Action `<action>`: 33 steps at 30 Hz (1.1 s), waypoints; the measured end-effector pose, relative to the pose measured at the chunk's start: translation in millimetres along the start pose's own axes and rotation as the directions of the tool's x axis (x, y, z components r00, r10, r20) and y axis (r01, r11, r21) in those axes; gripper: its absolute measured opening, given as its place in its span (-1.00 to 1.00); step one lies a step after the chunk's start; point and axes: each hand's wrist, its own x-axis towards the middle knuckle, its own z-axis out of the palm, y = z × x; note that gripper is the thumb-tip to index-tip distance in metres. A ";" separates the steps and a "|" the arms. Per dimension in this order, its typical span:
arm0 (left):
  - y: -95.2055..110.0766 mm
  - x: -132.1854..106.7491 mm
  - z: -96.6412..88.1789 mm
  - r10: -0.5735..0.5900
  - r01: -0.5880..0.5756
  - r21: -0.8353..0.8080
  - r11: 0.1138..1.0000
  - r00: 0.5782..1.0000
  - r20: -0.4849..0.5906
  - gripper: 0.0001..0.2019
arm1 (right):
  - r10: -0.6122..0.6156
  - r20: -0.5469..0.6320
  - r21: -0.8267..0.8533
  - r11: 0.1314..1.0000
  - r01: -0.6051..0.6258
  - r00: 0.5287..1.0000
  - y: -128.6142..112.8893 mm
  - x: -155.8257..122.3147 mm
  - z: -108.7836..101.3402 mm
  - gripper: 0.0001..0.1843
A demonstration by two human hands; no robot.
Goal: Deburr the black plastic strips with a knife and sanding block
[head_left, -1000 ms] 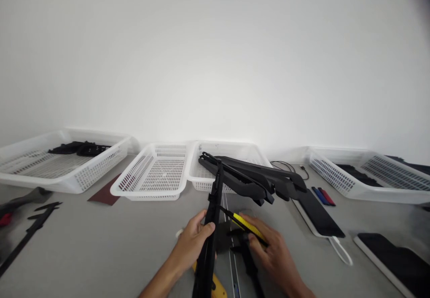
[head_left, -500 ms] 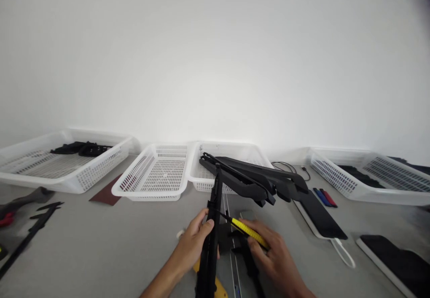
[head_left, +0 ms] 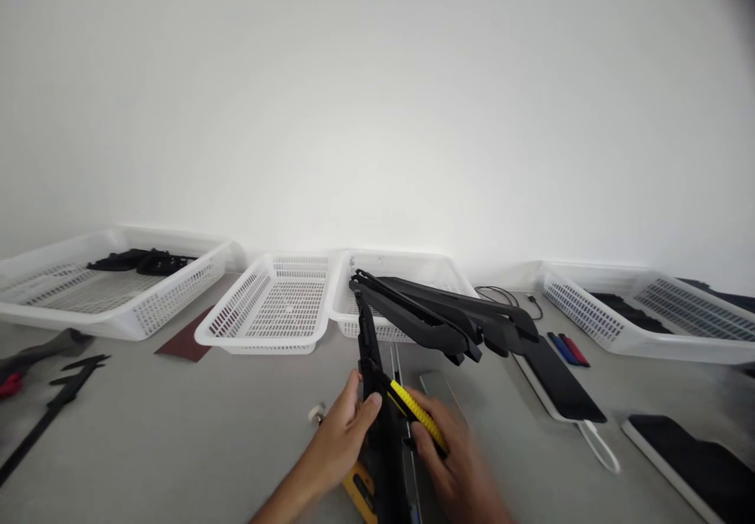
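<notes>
Hands meet low at centre: the left hand (head_left: 345, 433) has its fingers closed around a long black plastic arm (head_left: 373, 398) standing tilted over the grey desk (head_left: 177, 437), while the right hand (head_left: 457, 461) grips a yellow-handled utility knife (head_left: 416, 415) against it. Steady work here would likely want a firm hold and short strokes. White perforated plastic baskets (head_left: 271, 304) line a plain white wall (head_left: 377, 99).
</notes>
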 end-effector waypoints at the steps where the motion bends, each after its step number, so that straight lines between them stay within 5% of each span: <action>1: -0.2 -0.1 -0.1 -0.001 0.001 0.010 1.000 1.000 -0.008 -0.32 | -0.004 0.003 0.000 1.000 0.004 1.000 -0.3 -0.2 0.5 -0.55; 9: 5.6 -1.0 -0.7 0.009 -0.009 0.048 0.999 1.000 -0.006 -0.32 | -0.032 -0.038 -0.018 0.999 0.031 0.999 -2.0 0.9 -1.3 -0.57; 13: -2.2 1.6 -2.8 -0.088 0.086 -0.043 0.995 0.995 -0.052 -0.21 | -0.037 -0.114 -0.041 0.999 0.033 0.993 0.3 0.7 -3.3 -0.60; 20: -13.2 0.9 -5.9 -0.115 0.109 -0.089 0.990 0.990 -0.076 -0.31 | -0.044 -0.145 -0.051 0.998 0.037 0.988 7.2 0.2 -10.9 -0.63; 27: -11.1 2.1 -7.4 -0.130 0.124 -0.070 0.990 0.987 -0.093 -0.27 | -0.055 -0.106 -0.066 0.997 0.048 0.993 -1.1 4.7 -27.7 -0.63; 33: -8.6 0.3 -3.5 -0.091 0.089 -0.032 0.996 0.994 -0.065 -0.19 | -0.014 -0.093 -0.056 0.998 0.009 0.996 1.4 3.8 -22.1 -0.62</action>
